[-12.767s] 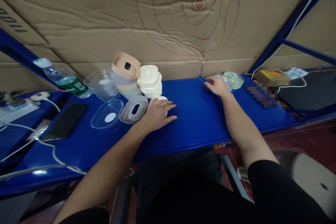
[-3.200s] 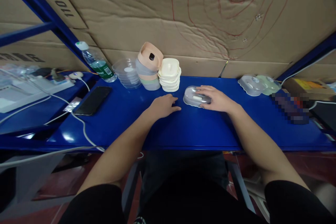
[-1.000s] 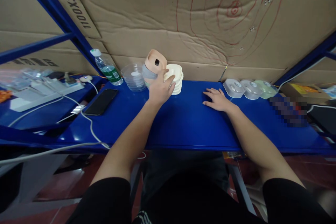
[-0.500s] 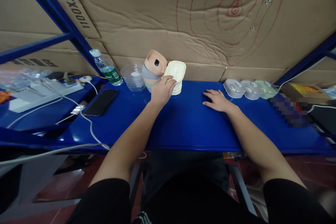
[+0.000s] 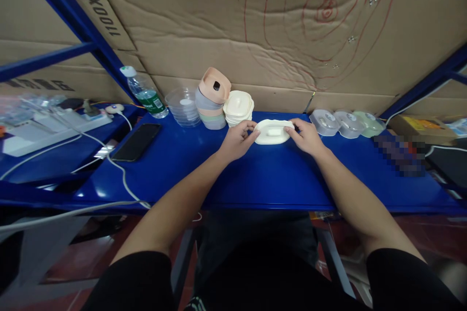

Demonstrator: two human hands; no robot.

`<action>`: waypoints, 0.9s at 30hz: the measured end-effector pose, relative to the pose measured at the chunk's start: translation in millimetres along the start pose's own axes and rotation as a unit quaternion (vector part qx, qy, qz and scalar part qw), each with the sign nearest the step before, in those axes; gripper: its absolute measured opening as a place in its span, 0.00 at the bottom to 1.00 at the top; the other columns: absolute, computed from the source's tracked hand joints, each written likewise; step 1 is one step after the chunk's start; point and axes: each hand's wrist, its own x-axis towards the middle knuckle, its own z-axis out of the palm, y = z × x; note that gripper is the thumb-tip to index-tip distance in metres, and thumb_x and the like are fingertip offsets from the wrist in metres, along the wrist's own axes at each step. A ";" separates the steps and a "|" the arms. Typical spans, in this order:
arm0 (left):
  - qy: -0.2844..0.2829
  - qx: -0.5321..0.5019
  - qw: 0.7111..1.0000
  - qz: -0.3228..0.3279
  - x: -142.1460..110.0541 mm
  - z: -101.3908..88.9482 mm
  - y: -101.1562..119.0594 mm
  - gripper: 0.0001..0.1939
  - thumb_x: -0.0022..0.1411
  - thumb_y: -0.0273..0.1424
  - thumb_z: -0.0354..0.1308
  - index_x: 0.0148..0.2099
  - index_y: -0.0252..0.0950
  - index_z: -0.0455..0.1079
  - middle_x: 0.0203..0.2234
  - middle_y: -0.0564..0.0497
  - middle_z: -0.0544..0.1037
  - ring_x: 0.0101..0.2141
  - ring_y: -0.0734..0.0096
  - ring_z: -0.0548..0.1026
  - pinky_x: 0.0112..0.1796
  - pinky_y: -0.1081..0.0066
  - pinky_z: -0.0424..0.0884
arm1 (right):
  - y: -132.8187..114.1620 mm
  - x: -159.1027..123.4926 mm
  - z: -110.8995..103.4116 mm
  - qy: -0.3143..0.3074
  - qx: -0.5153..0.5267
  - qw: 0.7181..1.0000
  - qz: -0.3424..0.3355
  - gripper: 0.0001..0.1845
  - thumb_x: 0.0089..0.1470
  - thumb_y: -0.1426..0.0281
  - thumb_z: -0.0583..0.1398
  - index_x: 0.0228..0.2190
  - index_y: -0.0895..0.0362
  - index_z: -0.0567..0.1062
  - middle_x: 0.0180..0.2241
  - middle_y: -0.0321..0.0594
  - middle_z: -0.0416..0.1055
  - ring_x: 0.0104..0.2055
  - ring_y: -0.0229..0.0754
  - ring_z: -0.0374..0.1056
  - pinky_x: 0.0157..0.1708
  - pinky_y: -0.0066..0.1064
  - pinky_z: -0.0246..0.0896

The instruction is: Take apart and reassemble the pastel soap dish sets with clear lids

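Note:
A cream plastic tray [image 5: 274,131] sits between my two hands just above the blue shelf top [image 5: 255,175]. My left hand [image 5: 237,139] pinches its left end and my right hand [image 5: 305,136] pinches its right end. Just behind my left hand stands a stack of cream trays [image 5: 238,107]. Beside that stack is a pile of pink, grey and green holders [image 5: 212,99], and further left a stack of clear lids [image 5: 183,106]. Three finished boxes with clear lids [image 5: 345,122] lie in a row to the right of my right hand.
A water bottle [image 5: 143,92] leans at the back left. A black phone [image 5: 136,142] and white cables [image 5: 120,175] lie on the left of the shelf. A power strip [image 5: 54,124] sits far left. Cardboard [image 5: 255,34] forms the back wall. A yellow box [image 5: 421,130] is at the right.
My left hand lifted the top cream tray off the stack and brought it right to the shelf's middle. My right hand rose from lying flat and took the tray's other end.

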 end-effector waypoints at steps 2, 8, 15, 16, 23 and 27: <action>0.026 0.081 0.996 0.005 3.3 -6.4 -3.9 0.13 0.71 0.40 0.61 0.48 0.36 0.77 0.36 0.48 0.83 0.25 0.74 0.75 0.28 0.72 0.69 | -1.5 0.0 0.7 -0.051 0.004 0.999 0.018 0.30 0.69 0.45 0.52 0.38 0.55 0.80 0.30 0.41 0.78 0.31 0.45 0.73 0.34 0.36 0.64; 0.141 0.304 0.942 -0.023 22.4 -50.0 -15.3 0.19 0.71 0.40 0.59 0.60 0.41 0.76 0.65 0.36 0.70 0.58 0.49 0.76 0.48 0.59 0.77 | -9.5 1.6 1.9 -0.211 -0.036 0.976 0.044 0.28 0.67 0.46 0.55 0.34 0.55 0.83 0.28 0.40 0.79 0.31 0.44 0.72 0.32 0.34 0.57; 0.174 0.331 0.923 -0.094 35.7 -67.9 -27.3 0.25 0.69 0.42 0.61 0.66 0.44 0.71 0.73 0.35 0.57 0.62 0.42 0.72 0.50 0.52 0.79 | -14.6 1.6 6.1 -0.274 -0.057 0.959 0.038 0.26 0.65 0.51 0.59 0.53 0.54 0.83 0.39 0.43 0.84 0.38 0.48 0.79 0.36 0.34 0.62; 0.176 0.324 0.924 -0.099 35.6 -66.5 -29.2 0.23 0.69 0.42 0.60 0.64 0.44 0.72 0.73 0.35 0.56 0.62 0.42 0.73 0.50 0.52 0.79 | -14.7 1.4 6.2 -0.277 -0.054 0.959 0.036 0.26 0.65 0.50 0.59 0.53 0.54 0.82 0.40 0.43 0.84 0.38 0.47 0.79 0.36 0.33 0.63; 0.193 0.286 0.931 -0.117 34.3 -64.3 -33.9 0.13 0.72 0.39 0.56 0.53 0.40 0.74 0.74 0.35 0.56 0.62 0.44 0.73 0.52 0.50 0.77 | -14.5 0.5 7.1 -0.284 -0.060 0.957 0.032 0.29 0.66 0.50 0.59 0.56 0.55 0.81 0.42 0.44 0.84 0.41 0.49 0.79 0.38 0.34 0.63; 0.199 0.302 0.926 -0.113 33.6 -66.7 -30.9 0.13 0.72 0.40 0.57 0.51 0.39 0.74 0.72 0.34 0.59 0.63 0.43 0.72 0.51 0.51 0.78 | -13.1 0.5 8.2 -0.282 -0.065 0.957 0.031 0.29 0.65 0.49 0.60 0.57 0.55 0.80 0.42 0.44 0.84 0.41 0.50 0.79 0.38 0.35 0.64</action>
